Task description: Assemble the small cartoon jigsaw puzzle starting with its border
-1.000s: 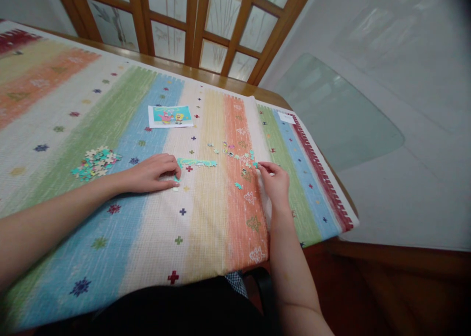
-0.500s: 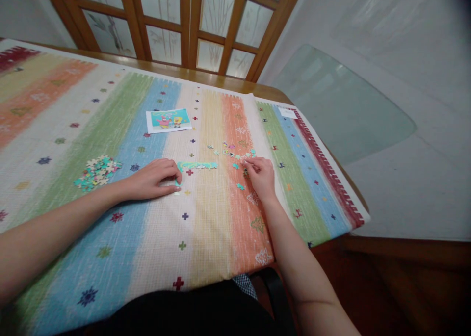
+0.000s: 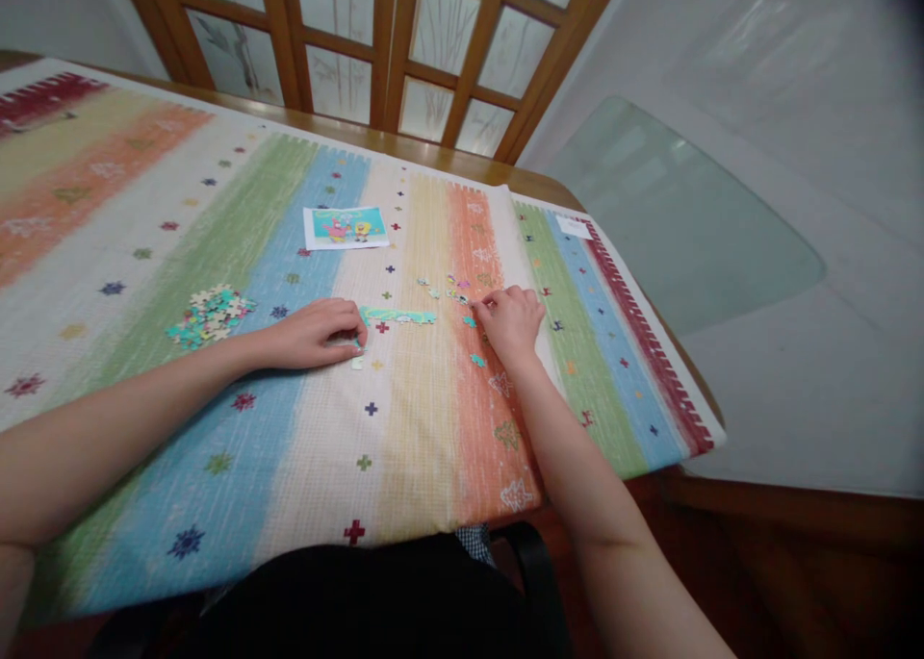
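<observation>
My left hand [image 3: 310,333] lies palm down on the striped tablecloth [image 3: 404,428], fingertips touching the left end of a joined strip of teal puzzle pieces [image 3: 400,316]. A single pale piece [image 3: 357,362] lies just below those fingers. My right hand [image 3: 509,318] is curled, its fingertips pinched on a small puzzle piece at the edge of several scattered loose pieces [image 3: 454,289] on the orange stripe.
A pile of loose puzzle pieces [image 3: 209,315] sits left of my left forearm. A cartoon reference picture [image 3: 345,227] lies farther back. A white label [image 3: 575,226] is near the cloth's right edge. Wooden glazed doors [image 3: 390,43] stand behind the table, with a glass panel [image 3: 671,216] to the right.
My right hand has moved left from the green stripe's edge to the scattered pieces on the orange stripe. My left hand has stayed by the strip. The view has shifted slightly.
</observation>
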Tool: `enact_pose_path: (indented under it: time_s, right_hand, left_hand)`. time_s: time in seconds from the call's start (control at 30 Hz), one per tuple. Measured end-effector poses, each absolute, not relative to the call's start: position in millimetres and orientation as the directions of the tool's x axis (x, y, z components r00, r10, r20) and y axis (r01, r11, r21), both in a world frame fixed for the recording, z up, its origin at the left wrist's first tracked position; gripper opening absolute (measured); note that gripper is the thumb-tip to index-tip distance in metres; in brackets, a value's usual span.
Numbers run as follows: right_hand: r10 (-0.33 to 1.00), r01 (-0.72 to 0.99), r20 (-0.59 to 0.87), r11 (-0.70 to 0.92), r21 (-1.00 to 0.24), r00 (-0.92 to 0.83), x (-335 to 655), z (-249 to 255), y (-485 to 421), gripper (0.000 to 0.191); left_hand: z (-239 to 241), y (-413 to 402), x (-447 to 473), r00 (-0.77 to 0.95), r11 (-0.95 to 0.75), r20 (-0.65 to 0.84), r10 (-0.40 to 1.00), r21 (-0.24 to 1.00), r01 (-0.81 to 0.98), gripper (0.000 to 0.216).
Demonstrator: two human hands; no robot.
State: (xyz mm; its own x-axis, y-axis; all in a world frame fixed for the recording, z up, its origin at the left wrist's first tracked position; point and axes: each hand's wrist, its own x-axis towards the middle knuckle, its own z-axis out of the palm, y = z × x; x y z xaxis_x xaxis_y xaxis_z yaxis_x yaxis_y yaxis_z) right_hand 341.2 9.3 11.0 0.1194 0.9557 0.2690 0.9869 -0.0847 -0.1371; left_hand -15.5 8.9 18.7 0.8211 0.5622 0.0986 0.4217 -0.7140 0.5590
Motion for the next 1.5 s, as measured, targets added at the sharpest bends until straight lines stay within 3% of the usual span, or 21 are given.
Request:
enact_pose_path:
  time_s: [0.3,0.77,1.17,1.5]
  right_hand:
    - [0.963,0.967,0.251,-0.038,-0.250,0.102,341,3,18,0.022]
    - [0.973,0.967,0.228,0.073,-0.245,-0.016,351,4,19,0.021]
    - [0.941,0.947,0.337,0.134,-0.293,-0.029,358,5,13,0.024]
    - [0.911,0.912,0.389,0.272,-0.308,-0.140,339,3,11,0.025]
  left_hand:
    - [24,9,-15,0.824,-0.696,0.077,0.561,0.582,0.419,0.020]
    - [21,9,-16,0.814,-0.689,0.083,0.575,0.587,0.426,0.020]
    - [16,10,-17,0.816,-0.696,0.106,0.568,0.592,0.407,0.020]
    - [15,10,-18,0.821,-0.711,0.125,0.557,0.582,0.394,0.019]
